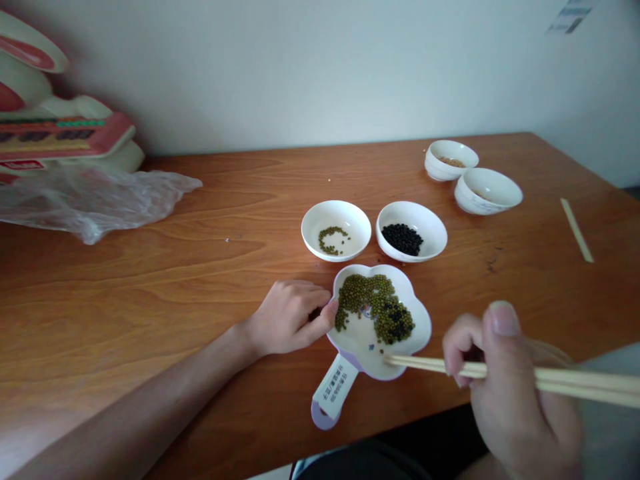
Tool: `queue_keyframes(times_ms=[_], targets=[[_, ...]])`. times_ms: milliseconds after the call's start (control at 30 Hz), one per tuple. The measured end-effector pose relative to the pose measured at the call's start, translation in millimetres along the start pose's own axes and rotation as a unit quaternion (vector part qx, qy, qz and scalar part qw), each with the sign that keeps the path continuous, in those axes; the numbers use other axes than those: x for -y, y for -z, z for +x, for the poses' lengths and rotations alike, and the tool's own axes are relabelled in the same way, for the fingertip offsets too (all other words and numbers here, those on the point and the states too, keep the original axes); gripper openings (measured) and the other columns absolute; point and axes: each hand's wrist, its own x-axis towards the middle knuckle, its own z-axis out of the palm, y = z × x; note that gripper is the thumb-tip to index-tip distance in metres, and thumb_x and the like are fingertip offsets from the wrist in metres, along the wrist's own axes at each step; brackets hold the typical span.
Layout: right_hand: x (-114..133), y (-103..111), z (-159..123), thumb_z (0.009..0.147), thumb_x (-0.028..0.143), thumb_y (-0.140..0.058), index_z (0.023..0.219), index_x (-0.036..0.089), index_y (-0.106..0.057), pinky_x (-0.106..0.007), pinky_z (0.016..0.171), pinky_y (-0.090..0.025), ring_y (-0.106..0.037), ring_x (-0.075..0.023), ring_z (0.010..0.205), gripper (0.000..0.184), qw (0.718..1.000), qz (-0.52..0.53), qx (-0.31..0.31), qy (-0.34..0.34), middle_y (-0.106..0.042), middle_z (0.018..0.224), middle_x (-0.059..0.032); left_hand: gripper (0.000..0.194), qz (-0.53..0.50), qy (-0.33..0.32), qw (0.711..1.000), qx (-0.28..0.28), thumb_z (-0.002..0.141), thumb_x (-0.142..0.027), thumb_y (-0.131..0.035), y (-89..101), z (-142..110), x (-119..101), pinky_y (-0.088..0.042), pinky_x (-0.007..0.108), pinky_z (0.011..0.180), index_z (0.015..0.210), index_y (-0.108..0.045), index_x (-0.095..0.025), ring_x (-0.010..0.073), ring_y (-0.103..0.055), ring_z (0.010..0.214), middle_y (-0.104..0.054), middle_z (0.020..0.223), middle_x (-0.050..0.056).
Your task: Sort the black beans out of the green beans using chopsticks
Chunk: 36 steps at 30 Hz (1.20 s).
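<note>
While the left hand (293,317) pinches its left rim between thumb and curled fingers, the flower-shaped dish (355,337) lies on the wooden table (225,280), its labelled handle pointing toward the person. Green beans (360,290) spread across its far part, with black beans (399,325) mixed in on the right. The right hand (525,393) grips a pair of chopsticks (425,363), their tips close together over the dish's near part; whether they hold a bean, I cannot tell. Just beyond the dish stand two white bowls side by side, the left one (331,215) with some green beans, the right one (433,230) with black beans. Farther right are two more bowls (473,201) and a pale strip (577,230); at far left, a toy (55,143) sits behind clear plastic (110,200).
</note>
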Motion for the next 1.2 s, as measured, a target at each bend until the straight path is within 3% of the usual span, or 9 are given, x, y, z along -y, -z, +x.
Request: queue_keyframes(times_ms=[167,267,333,467,567,667,767,967,1200], targets=[[1.9,1.1,-1.0,0.111,0.046,-0.039,0.070,0.023,-0.067,-0.029,0.055,-0.040,-0.058,-0.0130,0.055,0.055,1.000,-0.019,-0.016,0.018,-0.060,0.058,0.0002,0.043,0.002,0.005,1.000,0.000,0.110,-0.033,-0.037,-0.6,-1.6,0.3,-0.035,0.030,0.062,0.070,-0.047,-0.020,0.0135,-0.051,0.061,-0.057,0.066,0.000],[4.8,1.5,-2.7,0.112,0.050,-0.035,0.061,0.023,-0.062,-0.031,0.054,-0.038,-0.053,-0.0136,0.051,0.063,0.999,0.015,-0.048,-0.021,-0.057,0.054,-0.0002,0.043,-0.004,0.005,1.000,-0.001,0.109,-0.033,-0.038,-0.9,-1.7,0.9,-0.034,0.030,0.061,0.070,-0.046,-0.020,0.0133,-0.050,0.061,-0.056,0.066,-0.001],[4.6,1.3,-2.3,0.112,0.051,-0.034,0.057,0.022,-0.058,-0.032,0.052,-0.036,-0.049,-0.0132,0.047,0.067,0.999,0.017,-0.031,-0.037,-0.052,0.050,0.0001,0.043,-0.005,0.007,1.000,-0.001,0.109,-0.033,-0.038,-1.1,-1.6,1.3,-0.033,0.030,0.061,0.070,-0.046,-0.020,0.0132,-0.050,0.061,-0.056,0.065,-0.001],[-0.6,0.1,1.3,0.112,0.048,-0.038,0.064,0.022,-0.063,-0.029,0.053,-0.039,-0.054,-0.0130,0.051,0.060,0.999,-0.039,0.007,-0.001,-0.056,0.055,0.0003,0.043,-0.002,0.006,1.000,-0.003,0.109,-0.033,-0.038,-0.9,-1.9,1.3,-0.033,0.030,0.061,0.070,-0.046,-0.020,0.0130,-0.050,0.060,-0.056,0.066,-0.001],[-1.6,0.9,1.4,0.112,0.047,-0.037,0.070,0.021,-0.068,-0.028,0.056,-0.043,-0.060,-0.0138,0.057,0.059,0.999,-0.040,-0.025,0.020,-0.062,0.060,-0.0009,0.043,-0.001,0.006,1.000,-0.002,0.109,-0.033,-0.038,-0.9,-1.9,0.9,-0.033,0.030,0.061,0.069,-0.047,-0.020,0.0131,-0.050,0.060,-0.056,0.066,-0.001],[0.6,2.9,-0.4,0.112,0.051,-0.034,0.063,0.021,-0.064,-0.029,0.051,-0.039,-0.054,-0.0127,0.050,0.065,0.998,-0.009,-0.057,-0.014,-0.056,0.052,0.0002,0.043,-0.002,0.007,1.000,-0.003,0.109,-0.034,-0.038,-1.0,-1.4,0.9,-0.033,0.030,0.061,0.069,-0.047,-0.020,0.0132,-0.050,0.060,-0.056,0.065,-0.001],[0.9,3.2,-1.0,0.111,0.053,-0.036,0.057,0.022,-0.059,-0.030,0.050,-0.038,-0.049,-0.0124,0.045,0.067,0.998,-0.008,-0.047,-0.041,-0.049,0.048,0.0011,0.043,-0.001,0.007,1.000,-0.003,0.109,-0.034,-0.038,-1.2,-1.3,1.5,-0.033,0.030,0.060,0.070,-0.047,-0.020,0.0133,-0.050,0.060,-0.056,0.065,-0.001],[-0.3,0.2,0.9,0.111,0.052,-0.037,0.065,0.021,-0.066,-0.029,0.056,-0.043,-0.059,-0.0135,0.055,0.062,0.998,-0.028,-0.047,-0.017,-0.062,0.058,-0.0012,0.042,-0.012,0.008,1.000,0.002,0.110,-0.034,-0.038,-0.5,-1.8,2.1,-0.034,0.029,0.061,0.070,-0.047,-0.020,0.0128,-0.050,0.061,-0.056,0.066,-0.001],[10.6,3.2,1.0,0.108,0.064,-0.034,0.053,0.023,-0.059,-0.033,0.053,-0.036,-0.050,-0.0147,0.050,0.073,0.994,0.005,-0.074,-0.080,-0.051,0.049,-0.0015,0.043,-0.005,0.011,1.000,0.004,0.109,-0.034,-0.038,-1.1,-2.8,1.9,-0.035,0.029,0.061,0.070,-0.048,-0.019,0.0129,-0.051,0.061,-0.056,0.066,-0.001]])
